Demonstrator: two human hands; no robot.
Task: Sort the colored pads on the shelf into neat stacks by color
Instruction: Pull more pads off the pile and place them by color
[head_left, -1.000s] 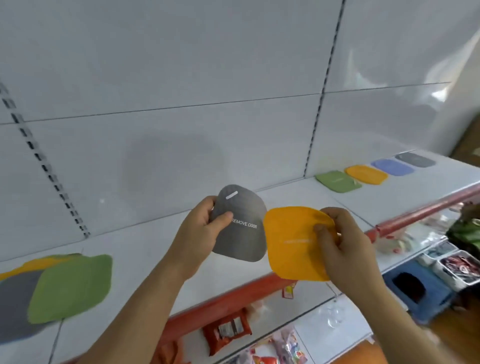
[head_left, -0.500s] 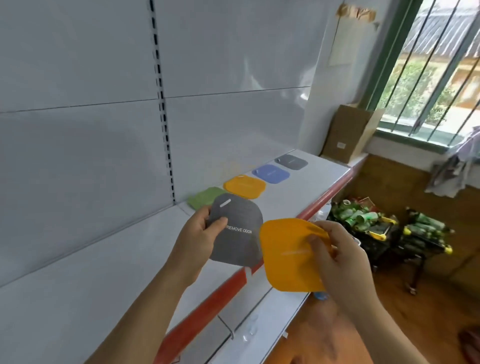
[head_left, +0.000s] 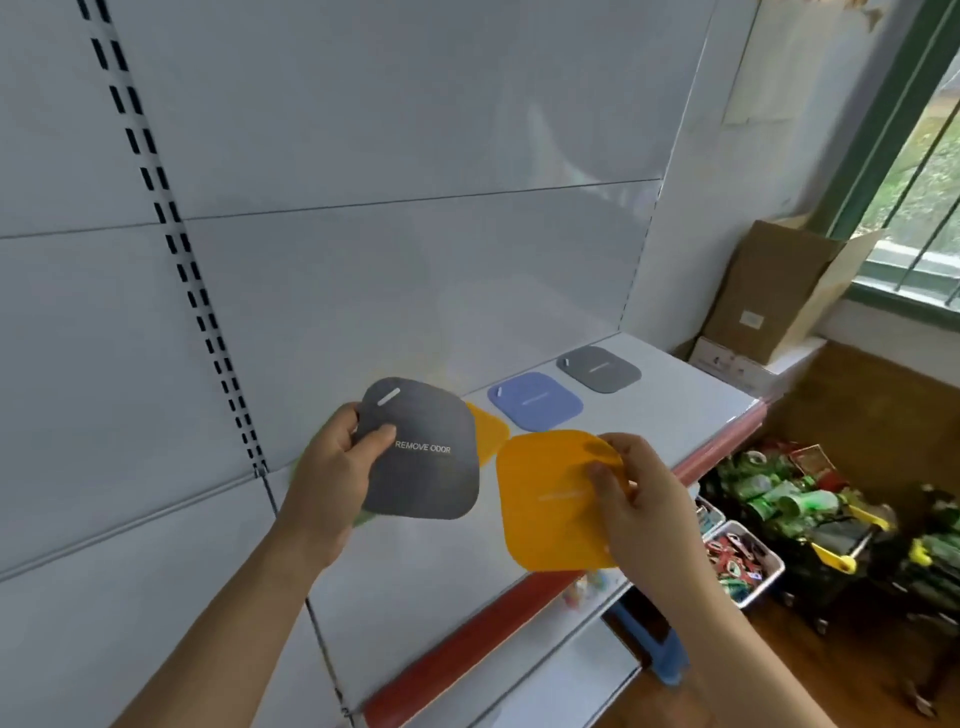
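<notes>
Left hand (head_left: 332, 467): fingers gripping a dark grey pad (head_left: 423, 457).
Right hand (head_left: 639, 499): fingers pinching an orange pad (head_left: 550, 499).
Shelf (head_left: 675, 410): colour piles already lying sorted.
Remaining: placing both held pads.

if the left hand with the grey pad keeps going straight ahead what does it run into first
Probably the orange pad lying on the shelf, just beyond the held grey pad in the left hand. Depth is unclear; it might pass above it toward the blue pad.
</notes>
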